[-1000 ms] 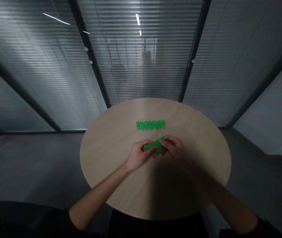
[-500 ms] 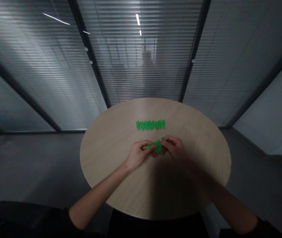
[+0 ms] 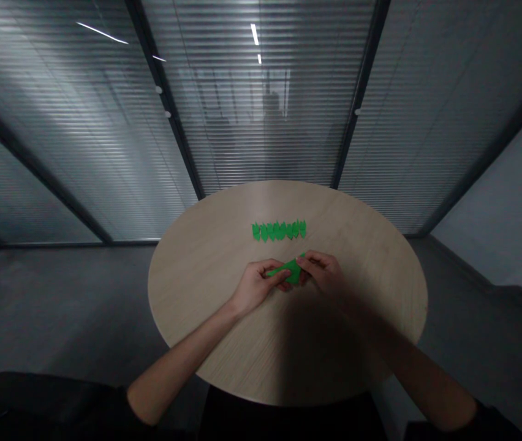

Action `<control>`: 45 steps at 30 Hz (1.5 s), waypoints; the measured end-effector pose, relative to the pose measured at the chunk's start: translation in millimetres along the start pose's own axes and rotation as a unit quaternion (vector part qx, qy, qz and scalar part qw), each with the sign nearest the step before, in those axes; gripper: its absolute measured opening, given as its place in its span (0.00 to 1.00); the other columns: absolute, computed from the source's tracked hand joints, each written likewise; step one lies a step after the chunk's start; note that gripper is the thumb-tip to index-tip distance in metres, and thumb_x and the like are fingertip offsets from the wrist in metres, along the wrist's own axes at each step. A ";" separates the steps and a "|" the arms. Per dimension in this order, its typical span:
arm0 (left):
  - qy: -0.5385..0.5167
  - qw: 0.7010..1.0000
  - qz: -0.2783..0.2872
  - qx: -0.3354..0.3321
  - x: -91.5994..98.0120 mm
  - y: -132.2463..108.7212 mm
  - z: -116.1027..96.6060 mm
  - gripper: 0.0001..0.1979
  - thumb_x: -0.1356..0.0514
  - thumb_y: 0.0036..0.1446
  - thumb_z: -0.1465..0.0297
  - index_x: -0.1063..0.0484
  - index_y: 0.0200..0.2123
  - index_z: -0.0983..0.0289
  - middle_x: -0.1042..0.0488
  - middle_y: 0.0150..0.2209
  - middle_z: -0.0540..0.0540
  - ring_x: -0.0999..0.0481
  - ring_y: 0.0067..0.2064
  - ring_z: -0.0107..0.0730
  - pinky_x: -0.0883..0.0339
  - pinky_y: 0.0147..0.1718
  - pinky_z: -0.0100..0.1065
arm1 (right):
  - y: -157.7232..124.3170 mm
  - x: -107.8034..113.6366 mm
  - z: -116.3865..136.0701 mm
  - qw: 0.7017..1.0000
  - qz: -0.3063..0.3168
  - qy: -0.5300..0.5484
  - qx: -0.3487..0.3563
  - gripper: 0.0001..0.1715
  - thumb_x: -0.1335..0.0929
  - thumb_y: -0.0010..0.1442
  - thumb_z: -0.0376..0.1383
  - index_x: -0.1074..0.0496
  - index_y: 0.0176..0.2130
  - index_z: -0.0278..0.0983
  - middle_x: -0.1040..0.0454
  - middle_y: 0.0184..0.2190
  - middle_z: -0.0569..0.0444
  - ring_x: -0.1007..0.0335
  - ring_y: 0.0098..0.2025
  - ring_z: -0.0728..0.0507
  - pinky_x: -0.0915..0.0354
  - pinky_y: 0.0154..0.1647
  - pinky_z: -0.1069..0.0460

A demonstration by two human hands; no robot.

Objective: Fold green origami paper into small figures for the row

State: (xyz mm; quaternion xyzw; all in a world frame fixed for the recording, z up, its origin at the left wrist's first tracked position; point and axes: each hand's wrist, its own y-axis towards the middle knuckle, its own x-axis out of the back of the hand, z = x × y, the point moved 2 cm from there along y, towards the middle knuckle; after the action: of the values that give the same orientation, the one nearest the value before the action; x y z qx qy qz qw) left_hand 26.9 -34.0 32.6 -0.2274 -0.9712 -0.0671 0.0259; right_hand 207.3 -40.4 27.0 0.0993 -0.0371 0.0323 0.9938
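Between my two hands is a folded piece of green paper (image 3: pixel 294 271), held over the middle of the table. My left hand (image 3: pixel 257 285) pinches its left part, thumb on top and fingers underneath. At the upper right corner, my right hand (image 3: pixel 323 271) grips the paper between thumb and fingers. Just beyond the hands lies a row of several small folded green paper pieces (image 3: pixel 279 231), side by side and close together, with pointed tips. The fingers hide part of the held paper.
The round wooden table (image 3: pixel 196 263) fills the middle of the view. Behind it stand glass panels with blinds (image 3: pixel 265 147) and dark frames. A dark chair-like shape (image 3: pixel 35 398) is at the lower left. My right arm casts a shadow on the table.
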 end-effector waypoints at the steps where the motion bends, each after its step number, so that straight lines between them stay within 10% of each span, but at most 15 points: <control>1: -0.002 1.000 0.002 0.001 0.1 0.1 1.3 0.12 0.34 0.58 0.63 0.22 0.34 0.68 0.20 0.29 0.56 0.22 0.28 0.29 0.27 0.31 0.29 | 0.0 0.0 -0.2 1.000 0.002 -0.001 0.000 0.20 0.29 0.58 0.49 0.29 0.23 0.39 0.29 0.18 0.56 0.32 0.22 0.48 0.36 0.25 0.52; 26: 0.018 0.998 0.051 0.019 4.2 2.0 10.7 0.15 0.37 0.59 0.59 0.24 0.33 0.67 0.25 0.29 0.54 0.29 0.29 0.27 0.35 0.28 0.29 | -2.0 -9.9 -10.5 1.000 0.019 -0.024 -0.003 0.20 0.28 0.56 0.49 0.30 0.24 0.38 0.32 0.16 0.58 0.36 0.19 0.49 0.41 0.21 0.54; 45: 0.037 0.998 -0.046 -0.018 -0.6 1.4 9.4 0.22 0.38 0.59 0.51 0.28 0.30 0.66 0.30 0.23 0.50 0.31 0.24 0.26 0.35 0.23 0.27 | -3.6 -15.2 -14.1 0.992 0.102 0.030 -0.066 0.23 0.27 0.55 0.54 0.29 0.31 0.38 0.29 0.22 0.58 0.34 0.21 0.50 0.38 0.21 0.54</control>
State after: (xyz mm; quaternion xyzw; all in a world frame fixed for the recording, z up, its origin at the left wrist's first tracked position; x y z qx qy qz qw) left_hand 27.9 -31.7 23.4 -0.1806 -0.9776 -0.0939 0.0544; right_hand 193.4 -41.9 11.2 0.0280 -0.0190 0.1341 0.9904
